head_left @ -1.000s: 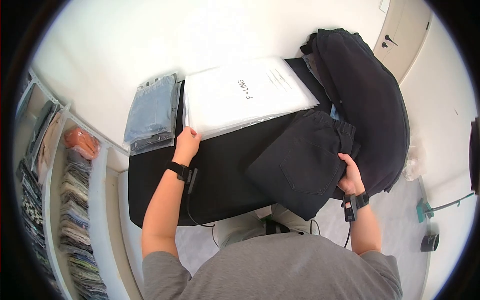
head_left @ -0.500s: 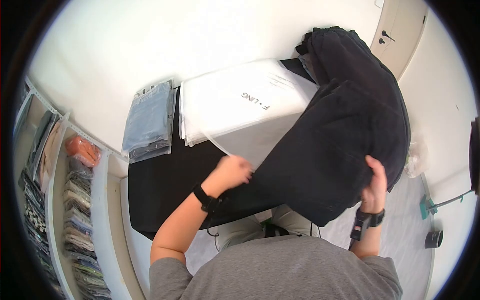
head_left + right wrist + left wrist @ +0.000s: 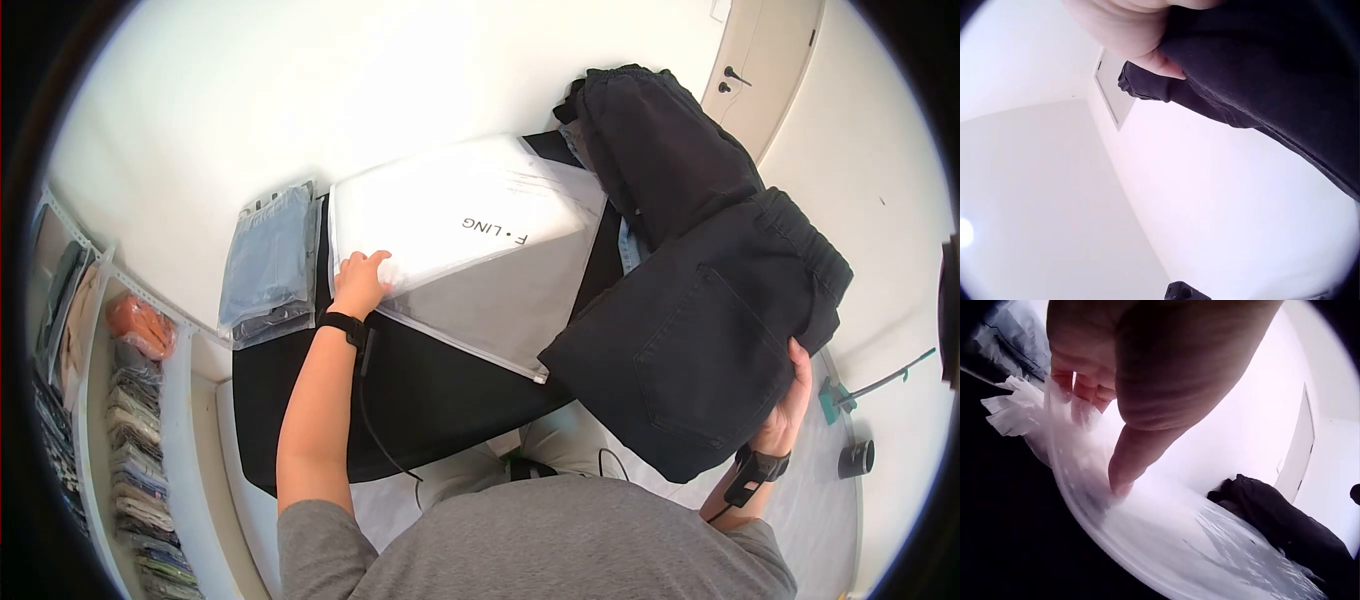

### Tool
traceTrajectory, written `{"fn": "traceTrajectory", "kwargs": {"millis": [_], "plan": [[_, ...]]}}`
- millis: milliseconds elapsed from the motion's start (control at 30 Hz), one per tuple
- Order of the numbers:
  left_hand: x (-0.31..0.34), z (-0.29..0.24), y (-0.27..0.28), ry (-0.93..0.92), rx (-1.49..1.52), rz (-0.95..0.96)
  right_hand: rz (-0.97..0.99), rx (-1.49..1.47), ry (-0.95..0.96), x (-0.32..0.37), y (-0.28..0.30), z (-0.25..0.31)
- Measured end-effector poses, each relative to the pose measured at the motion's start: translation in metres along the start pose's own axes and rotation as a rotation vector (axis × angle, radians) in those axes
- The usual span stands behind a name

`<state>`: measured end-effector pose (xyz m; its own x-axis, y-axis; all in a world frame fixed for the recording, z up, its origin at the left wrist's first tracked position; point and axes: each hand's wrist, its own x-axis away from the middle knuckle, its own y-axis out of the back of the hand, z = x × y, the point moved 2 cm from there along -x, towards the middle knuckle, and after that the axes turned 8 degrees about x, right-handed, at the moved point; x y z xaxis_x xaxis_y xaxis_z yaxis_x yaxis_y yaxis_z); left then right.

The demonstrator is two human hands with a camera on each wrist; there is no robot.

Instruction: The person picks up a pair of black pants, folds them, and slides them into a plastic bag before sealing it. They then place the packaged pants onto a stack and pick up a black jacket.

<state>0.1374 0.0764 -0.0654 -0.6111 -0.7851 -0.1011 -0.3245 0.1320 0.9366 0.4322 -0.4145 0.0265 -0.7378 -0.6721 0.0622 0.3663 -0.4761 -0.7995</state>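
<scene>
In the head view, my left hand (image 3: 362, 284) rests with spread fingers on the near left part of a frosted plastic zip bag (image 3: 490, 300) printed "F • LING". This bag lies askew on a stack of white bags (image 3: 400, 200), its slider corner jutting towards me over the black cloth. The left wrist view shows my thumb (image 3: 1124, 478) straight against the thin plastic. On the right, my right hand (image 3: 788, 405) grips the side of folded black jeans (image 3: 700, 340), back pocket upward. Its thumb lies on top; the other fingers are hidden under the fabric.
Bagged blue jeans (image 3: 270, 255) lie left of the white bags. A heap of dark trousers (image 3: 665, 150) rises at the back right, partly behind the held jeans. Shelves (image 3: 200, 420) with bagged clothes stand at the left, on the floor side of the black-covered table (image 3: 290, 420).
The left hand pulled the top bag's corner towards me and rightward, then moved back left onto the bag. The right hand shifted the black jeans to the right, off the bags.
</scene>
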Motion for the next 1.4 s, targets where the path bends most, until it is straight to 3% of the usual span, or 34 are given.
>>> {"fn": "traceTrajectory", "kwargs": {"millis": [200, 267, 300, 400, 467, 533, 600, 633, 733, 767, 800, 967, 1133, 1267, 1300, 1333, 1367, 1400], "plan": [[0.014, 0.008, -0.005, 0.047, 0.386, 0.027, -0.079, 0.110, 0.021, -0.016, -0.004, -0.017], [0.046, 0.000, 0.002, 0.062, 0.431, -0.363, -0.081, 0.111, -0.012, -0.021, -0.005, -0.028], [0.056, 0.010, -0.009, 0.090, 0.527, -0.382, -0.051, 0.084, -0.049, -0.026, -0.007, -0.035], [0.099, 0.009, -0.034, 0.213, 0.668, -0.328, -0.034, 0.061, -0.142, -0.039, -0.024, -0.062], [0.135, -0.022, -0.021, 0.444, 1.078, -0.117, 0.001, 0.033, -0.231, -0.050, -0.034, -0.086], [0.153, -0.026, -0.025, 0.463, 1.126, -0.065, 0.146, -0.007, -0.307, -0.054, -0.051, -0.116], [0.165, -0.029, -0.027, 0.468, 1.203, -0.088, 0.173, -0.133, -0.362, -0.064, -0.052, -0.155], [0.166, -0.027, -0.029, 0.457, 1.199, -0.086, 0.227, -0.192, -0.441, -0.064, -0.059, -0.175], [0.168, -0.026, -0.031, 0.461, 1.229, -0.145, 0.105, -0.206, -0.562, -0.065, -0.050, -0.243], [0.168, -0.026, -0.032, 0.460, 1.228, -0.140, 0.033, -0.134, -0.655, -0.064, -0.038, -0.262], [0.167, -0.026, -0.032, 0.435, 1.183, -0.134, 0.013, -0.040, -0.630, -0.055, -0.040, -0.273], [0.164, -0.021, -0.037, 0.355, 1.015, -0.090, -0.019, -0.012, -0.677, -0.053, -0.044, -0.267], [0.162, -0.025, -0.034, 0.383, 1.202, -0.140, -0.019, -0.057, -0.621, -0.038, -0.049, -0.268], [0.165, -0.014, -0.035, 0.456, 1.083, -0.096, 0.189, 0.033, -0.690, -0.040, -0.033, -0.250], [0.168, -0.010, -0.032, 0.459, 1.080, -0.098, 0.273, 0.220, -0.830, -0.039, -0.025, -0.238], [0.170, -0.009, -0.021, 0.285, 0.776, -0.244, 0.357, 0.411, -0.965, -0.038, -0.019, -0.225], [0.172, -0.012, -0.011, 0.110, 0.468, -0.377, 0.462, 0.604, -0.981, -0.036, -0.029, -0.203], [0.174, -0.017, 0.002, 0.156, 0.511, -0.356, 0.531, 0.847, -0.886, -0.035, -0.040, -0.184]]}}
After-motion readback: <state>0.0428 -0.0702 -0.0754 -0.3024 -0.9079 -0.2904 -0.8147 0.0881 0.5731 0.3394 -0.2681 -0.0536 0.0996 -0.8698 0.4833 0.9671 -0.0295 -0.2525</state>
